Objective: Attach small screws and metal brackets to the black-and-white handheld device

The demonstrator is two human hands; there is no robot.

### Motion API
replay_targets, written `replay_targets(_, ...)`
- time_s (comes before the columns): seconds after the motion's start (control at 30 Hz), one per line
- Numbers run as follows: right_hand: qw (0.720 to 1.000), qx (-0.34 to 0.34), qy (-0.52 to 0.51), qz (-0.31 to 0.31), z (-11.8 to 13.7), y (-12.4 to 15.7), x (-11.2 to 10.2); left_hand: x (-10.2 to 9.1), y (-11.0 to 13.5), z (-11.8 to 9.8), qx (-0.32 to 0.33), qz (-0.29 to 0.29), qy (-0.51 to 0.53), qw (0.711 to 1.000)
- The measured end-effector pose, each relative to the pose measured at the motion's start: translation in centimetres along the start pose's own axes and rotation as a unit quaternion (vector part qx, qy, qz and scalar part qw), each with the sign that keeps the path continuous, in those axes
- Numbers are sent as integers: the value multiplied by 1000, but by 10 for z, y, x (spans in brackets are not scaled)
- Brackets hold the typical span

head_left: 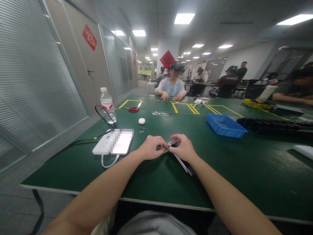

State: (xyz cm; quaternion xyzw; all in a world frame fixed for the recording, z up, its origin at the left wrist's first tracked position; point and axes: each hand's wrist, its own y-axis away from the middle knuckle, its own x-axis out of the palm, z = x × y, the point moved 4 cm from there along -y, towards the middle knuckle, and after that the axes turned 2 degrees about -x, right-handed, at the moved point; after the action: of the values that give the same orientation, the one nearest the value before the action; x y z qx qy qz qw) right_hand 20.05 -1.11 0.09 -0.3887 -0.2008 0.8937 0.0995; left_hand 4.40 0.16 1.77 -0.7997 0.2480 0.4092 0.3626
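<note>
My left hand [153, 148] is closed, its fingertips pinched together on something too small to make out. Close beside it, my right hand [184, 148] curls its thumb and index finger around a small silvery piece [172, 143]. The fingertips of both hands nearly meet there, hiding much of the piece. Under my right hand and wrist lies a long, narrow bar with a white edge [181, 162] and a dark side, slanting towards me on the green table [146, 179]. My right palm covers part of this bar.
To the left lie a phone [123, 142], a white power bank [102, 143] with a cable, and a water bottle [107, 106]. Beyond my hands are a white round case [141, 121], small rings [141, 131] and red-handled scissors [133, 109]. A blue tray [226, 125] stands right; a person [171, 86] sits opposite.
</note>
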Motion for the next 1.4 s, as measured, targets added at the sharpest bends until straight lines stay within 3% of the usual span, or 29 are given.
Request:
replay_targets(0.47, 1000, 9, 4, 10, 0, 0, 1, 5, -2, 4, -44, -9, -40, 998)
replay_targets(0.9, 1000, 6, 9, 4, 1, 0, 0, -1, -1, 4, -103, -15, -65, 992)
replay_targets(1.4, 1000, -2, 6, -3, 0, -1, 0, 3, -2, 12, -118, -26, -6, 993)
